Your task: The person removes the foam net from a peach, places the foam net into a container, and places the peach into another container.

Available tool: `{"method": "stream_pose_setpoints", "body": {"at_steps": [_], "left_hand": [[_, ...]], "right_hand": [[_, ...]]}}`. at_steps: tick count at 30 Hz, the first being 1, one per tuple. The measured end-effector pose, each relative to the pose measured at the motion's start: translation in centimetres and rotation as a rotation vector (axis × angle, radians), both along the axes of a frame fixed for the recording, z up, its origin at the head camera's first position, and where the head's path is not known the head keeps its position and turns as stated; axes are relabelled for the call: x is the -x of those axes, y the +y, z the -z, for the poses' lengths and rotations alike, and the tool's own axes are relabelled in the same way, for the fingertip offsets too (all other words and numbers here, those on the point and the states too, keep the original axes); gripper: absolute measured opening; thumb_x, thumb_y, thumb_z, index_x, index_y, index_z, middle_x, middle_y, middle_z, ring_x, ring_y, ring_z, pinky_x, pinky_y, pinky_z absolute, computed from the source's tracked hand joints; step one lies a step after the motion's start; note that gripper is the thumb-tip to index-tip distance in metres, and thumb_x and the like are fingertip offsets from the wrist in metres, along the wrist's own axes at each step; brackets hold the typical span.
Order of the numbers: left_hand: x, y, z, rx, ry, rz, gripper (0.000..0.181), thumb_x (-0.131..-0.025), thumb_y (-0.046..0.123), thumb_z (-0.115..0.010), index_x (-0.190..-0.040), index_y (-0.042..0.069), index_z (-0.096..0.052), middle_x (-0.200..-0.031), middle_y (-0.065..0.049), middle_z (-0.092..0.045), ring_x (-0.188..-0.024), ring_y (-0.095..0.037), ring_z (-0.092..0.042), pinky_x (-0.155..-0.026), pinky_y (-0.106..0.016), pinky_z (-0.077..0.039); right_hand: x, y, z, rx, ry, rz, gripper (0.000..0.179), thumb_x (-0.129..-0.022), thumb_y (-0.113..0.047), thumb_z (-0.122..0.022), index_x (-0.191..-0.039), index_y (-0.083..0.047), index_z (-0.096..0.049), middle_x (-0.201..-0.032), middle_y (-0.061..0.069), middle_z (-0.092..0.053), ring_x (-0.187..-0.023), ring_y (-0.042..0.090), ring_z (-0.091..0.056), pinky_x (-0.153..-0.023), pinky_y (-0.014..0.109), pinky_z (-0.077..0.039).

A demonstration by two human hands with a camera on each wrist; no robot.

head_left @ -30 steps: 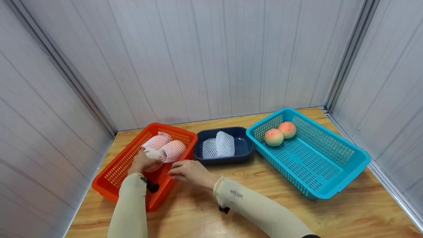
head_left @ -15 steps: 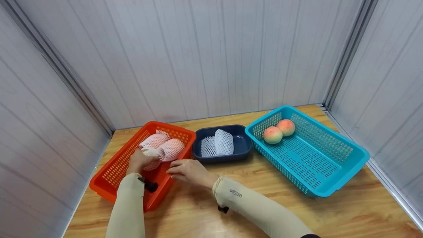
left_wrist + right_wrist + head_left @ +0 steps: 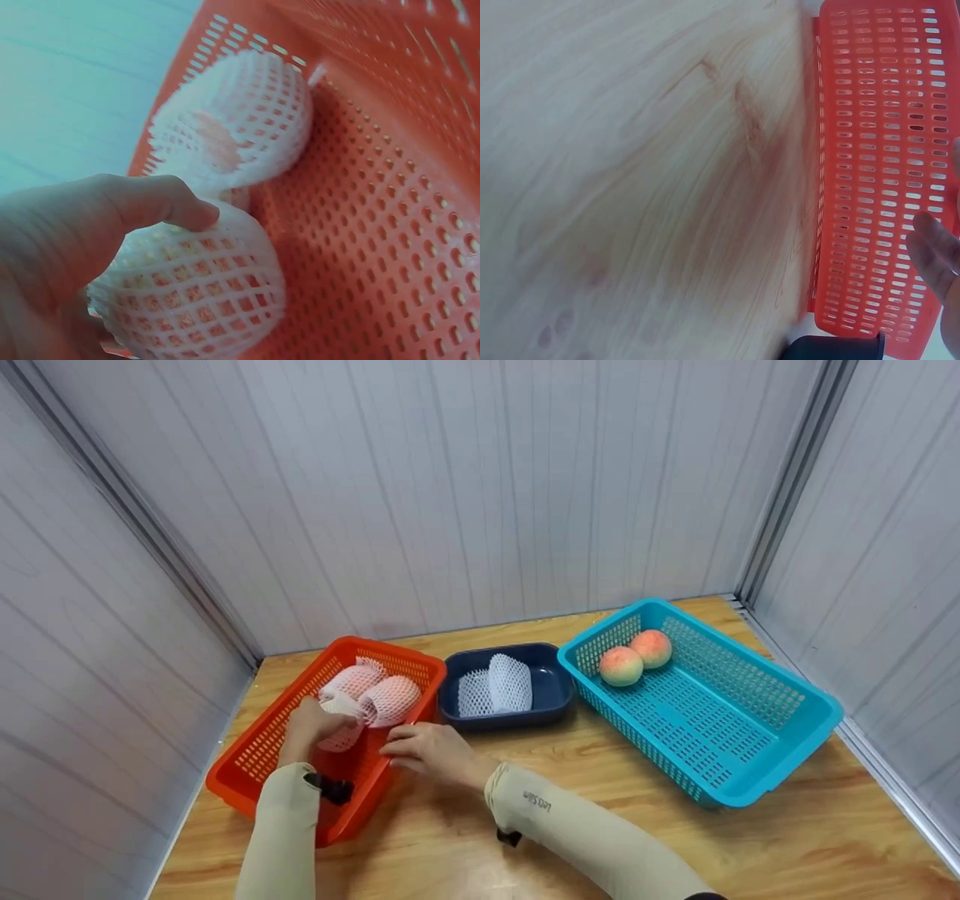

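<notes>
In the red basket (image 3: 247, 750), my left hand (image 3: 311, 727) grips a peach in a white foam net (image 3: 195, 292). Its thumb (image 3: 180, 206) lies over the top of the net; the other fingers are mostly hidden. Two more net-wrapped peaches lie beside it, one at the right (image 3: 394, 700) and one behind (image 3: 356, 679). My right hand (image 3: 435, 750) holds the basket's right rim, some fingertips (image 3: 930, 244) against the slotted outer wall.
A dark blue dish (image 3: 555, 690) next to the red basket holds empty white foam nets (image 3: 511, 684). At the right, a turquoise basket (image 3: 757, 772) contains two bare peaches (image 3: 621, 666). Pale panel walls (image 3: 487, 495) enclose the wooden table (image 3: 480, 847).
My left hand has shifted slightly to the left with the net-wrapped peach in its grip. The right hand stays at the basket's rim.
</notes>
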State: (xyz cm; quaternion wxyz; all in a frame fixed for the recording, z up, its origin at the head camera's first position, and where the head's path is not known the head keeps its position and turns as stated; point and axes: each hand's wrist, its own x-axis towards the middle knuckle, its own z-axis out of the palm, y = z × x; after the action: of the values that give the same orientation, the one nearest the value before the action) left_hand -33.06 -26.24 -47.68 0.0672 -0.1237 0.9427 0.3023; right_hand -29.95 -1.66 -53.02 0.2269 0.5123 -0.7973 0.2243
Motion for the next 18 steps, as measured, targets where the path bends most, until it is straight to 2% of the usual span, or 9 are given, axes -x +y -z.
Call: {"method": "stream_pose_setpoints", "body": {"at_steps": [6,8,18], "left_hand": [[-1.2,0.5,-1.4,-0.074,-0.048,-0.037,0.094,-0.074,0.032,-0.08,-0.138,-0.012,-0.027,-0.127,-0.03,-0.045,-0.112,-0.042,-0.047,-0.096,-0.055,-0.041],[-1.5,0.6,-1.7,-0.065,-0.05,-0.027,0.095,-0.075,0.032,-0.08,-0.139,-0.012,-0.026,-0.126,-0.03,-0.045,-0.111,-0.042,-0.047,-0.095,-0.055,-0.042],[-2.9,1.7,-3.9,-0.013,0.056,0.042,0.087,-0.074,0.032,-0.081,-0.134,-0.01,-0.033,-0.117,-0.027,-0.05,-0.101,-0.038,-0.051,-0.084,-0.05,-0.047]], "right_hand": [[0.0,0.0,0.3,0.006,-0.001,-0.002,0.026,-0.095,-0.03,-0.063,-0.116,-0.018,-0.073,-0.114,-0.001,-0.066,-0.103,0.008,-0.061,-0.09,0.018,-0.045],[-0.1,0.1,0.4,0.005,-0.008,0.0,0.026,-0.096,-0.03,-0.062,-0.116,-0.018,-0.073,-0.114,-0.001,-0.066,-0.102,0.009,-0.061,-0.09,0.018,-0.045],[-0.3,-0.2,0.3,0.015,-0.034,0.0,0.026,-0.096,-0.029,-0.062,-0.119,-0.019,-0.071,-0.118,0.0,-0.065,-0.106,0.008,-0.06,-0.092,0.019,-0.044]]}}
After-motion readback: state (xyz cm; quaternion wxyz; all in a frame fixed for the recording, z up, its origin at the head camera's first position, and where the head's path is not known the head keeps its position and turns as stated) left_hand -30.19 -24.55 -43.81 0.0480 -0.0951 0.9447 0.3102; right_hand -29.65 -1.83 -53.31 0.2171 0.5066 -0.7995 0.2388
